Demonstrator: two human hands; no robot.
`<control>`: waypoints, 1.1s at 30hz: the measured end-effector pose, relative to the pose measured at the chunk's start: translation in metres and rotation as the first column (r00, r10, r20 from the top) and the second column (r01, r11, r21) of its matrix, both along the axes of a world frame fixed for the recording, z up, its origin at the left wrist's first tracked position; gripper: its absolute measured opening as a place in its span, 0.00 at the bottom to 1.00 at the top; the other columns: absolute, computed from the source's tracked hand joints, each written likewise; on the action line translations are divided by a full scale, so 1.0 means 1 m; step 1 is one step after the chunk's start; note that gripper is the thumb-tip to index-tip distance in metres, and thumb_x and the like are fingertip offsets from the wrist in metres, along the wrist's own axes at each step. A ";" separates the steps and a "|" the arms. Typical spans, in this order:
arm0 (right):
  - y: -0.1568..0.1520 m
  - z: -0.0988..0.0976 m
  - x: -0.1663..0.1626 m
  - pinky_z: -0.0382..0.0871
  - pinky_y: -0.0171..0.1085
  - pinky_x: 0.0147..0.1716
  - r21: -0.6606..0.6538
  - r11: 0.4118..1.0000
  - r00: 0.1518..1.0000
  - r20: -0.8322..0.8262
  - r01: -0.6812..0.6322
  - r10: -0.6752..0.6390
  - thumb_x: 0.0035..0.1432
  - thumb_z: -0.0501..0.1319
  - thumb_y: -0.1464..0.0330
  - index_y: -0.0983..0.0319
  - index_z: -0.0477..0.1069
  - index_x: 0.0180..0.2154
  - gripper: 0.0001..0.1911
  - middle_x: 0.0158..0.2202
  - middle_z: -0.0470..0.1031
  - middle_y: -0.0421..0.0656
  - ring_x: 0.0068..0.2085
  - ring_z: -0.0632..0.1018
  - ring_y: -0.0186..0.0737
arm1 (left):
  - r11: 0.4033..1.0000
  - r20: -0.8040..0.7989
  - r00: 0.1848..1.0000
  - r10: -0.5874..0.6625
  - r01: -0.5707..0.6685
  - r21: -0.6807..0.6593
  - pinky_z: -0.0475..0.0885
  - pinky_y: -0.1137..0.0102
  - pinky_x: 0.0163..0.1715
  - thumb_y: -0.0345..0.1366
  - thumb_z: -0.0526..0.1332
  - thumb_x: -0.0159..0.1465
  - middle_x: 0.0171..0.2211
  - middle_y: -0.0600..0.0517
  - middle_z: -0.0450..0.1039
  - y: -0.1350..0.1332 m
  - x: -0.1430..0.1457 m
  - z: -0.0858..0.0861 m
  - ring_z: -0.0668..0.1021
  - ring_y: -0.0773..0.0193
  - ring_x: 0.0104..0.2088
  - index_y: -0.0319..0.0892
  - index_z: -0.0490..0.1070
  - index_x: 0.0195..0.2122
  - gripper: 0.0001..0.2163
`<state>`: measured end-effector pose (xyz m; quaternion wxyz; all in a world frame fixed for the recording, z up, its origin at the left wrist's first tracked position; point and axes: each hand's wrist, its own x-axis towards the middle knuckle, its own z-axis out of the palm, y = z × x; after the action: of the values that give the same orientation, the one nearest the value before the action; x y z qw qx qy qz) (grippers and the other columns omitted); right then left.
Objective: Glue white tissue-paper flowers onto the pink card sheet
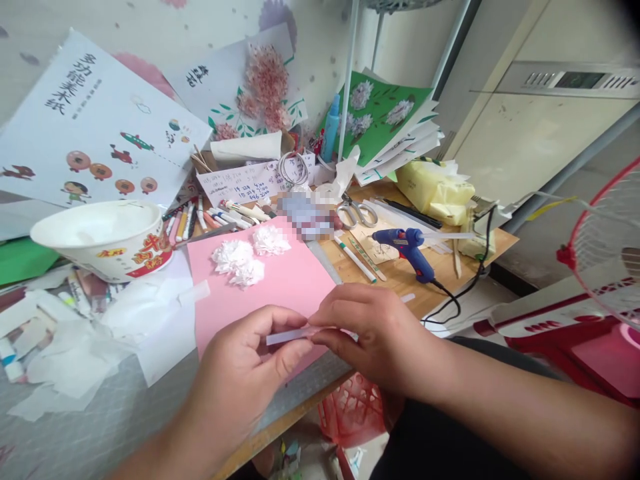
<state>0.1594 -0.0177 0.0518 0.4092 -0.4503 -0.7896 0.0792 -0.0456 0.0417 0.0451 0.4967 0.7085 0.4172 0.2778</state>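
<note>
Both my hands meet over the near edge of a pink paper sheet (280,280). My left hand (240,380) pinches one end of a thin white stick (290,335), which looks like a glue stick or a folded paper strip. My right hand (373,333) closes its fingers on the other end. Three white tissue flowers (247,257) lie on the far part of the pink sheet.
A blue glue gun (410,248) with a black cord lies right of the sheet, near scissors (357,213), pens and markers (220,217). A white paper bowl (107,237) stands at the left among tissue scraps. Craft booklets lean behind. A red fan (605,253) stands at the right.
</note>
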 end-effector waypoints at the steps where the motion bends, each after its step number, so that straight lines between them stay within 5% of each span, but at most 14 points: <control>1: -0.001 0.000 -0.001 0.73 0.34 0.33 0.023 1.000 0.999 0.035 0.010 -0.011 0.69 0.66 0.72 0.68 0.83 0.38 0.08 0.33 0.82 0.46 0.33 0.82 0.39 | 0.999 -0.002 1.000 -0.020 0.020 -0.027 0.80 0.74 0.33 0.43 0.68 0.59 0.31 0.52 0.85 0.000 0.000 -0.002 0.86 0.61 0.32 0.45 0.82 0.35 0.08; 7: -0.005 -0.002 -0.008 0.68 0.37 0.29 0.095 0.995 0.972 0.234 -0.010 -0.012 0.68 0.56 0.77 0.64 0.77 0.30 0.16 0.29 0.77 0.42 0.28 0.74 0.37 | 0.983 0.102 0.994 -0.040 0.057 -0.175 0.73 0.75 0.26 0.47 0.66 0.63 0.21 0.55 0.75 -0.010 0.003 -0.006 0.76 0.65 0.24 0.44 0.77 0.25 0.15; 13: -0.007 -0.001 -0.011 0.66 0.39 0.28 0.222 0.975 0.954 0.284 0.035 -0.099 0.73 0.54 0.75 0.65 0.78 0.33 0.17 0.31 0.78 0.43 0.29 0.72 0.39 | 0.932 0.116 0.993 0.036 0.008 -0.362 0.72 0.73 0.30 0.53 0.74 0.56 0.22 0.57 0.72 -0.012 0.009 0.007 0.73 0.66 0.26 0.42 0.77 0.27 0.18; 20: -0.006 -0.005 -0.017 0.70 0.36 0.30 0.201 0.974 0.983 0.134 0.099 -0.128 0.74 0.57 0.72 0.65 0.81 0.38 0.14 0.33 0.81 0.44 0.31 0.78 0.38 | 0.965 0.095 0.995 0.005 0.020 -0.261 0.71 0.74 0.30 0.50 0.70 0.60 0.22 0.56 0.72 -0.011 0.007 0.005 0.72 0.67 0.26 0.43 0.74 0.22 0.18; 27: -0.004 -0.002 -0.001 0.68 0.39 0.28 0.101 0.991 0.959 0.259 0.091 -0.114 0.74 0.61 0.66 0.65 0.83 0.41 0.13 0.30 0.81 0.43 0.28 0.79 0.41 | 0.988 0.032 0.998 -0.049 0.053 -0.144 0.81 0.72 0.39 0.43 0.70 0.60 0.33 0.52 0.85 0.002 -0.006 -0.004 0.86 0.59 0.37 0.44 0.82 0.33 0.08; 33: -0.008 -0.002 0.005 0.66 0.40 0.28 0.160 0.980 0.948 0.276 0.121 -0.162 0.71 0.63 0.69 0.66 0.83 0.38 0.11 0.30 0.81 0.43 0.29 0.79 0.42 | 0.974 0.104 0.995 0.003 0.021 -0.226 0.85 0.70 0.42 0.41 0.76 0.53 0.41 0.49 0.88 0.003 -0.002 -0.004 0.88 0.55 0.42 0.45 0.83 0.42 0.15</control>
<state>0.1643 -0.0259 0.0500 0.3257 -0.4824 -0.8099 -0.0727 -0.0472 0.0445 0.0411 0.5967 0.6335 0.4166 0.2627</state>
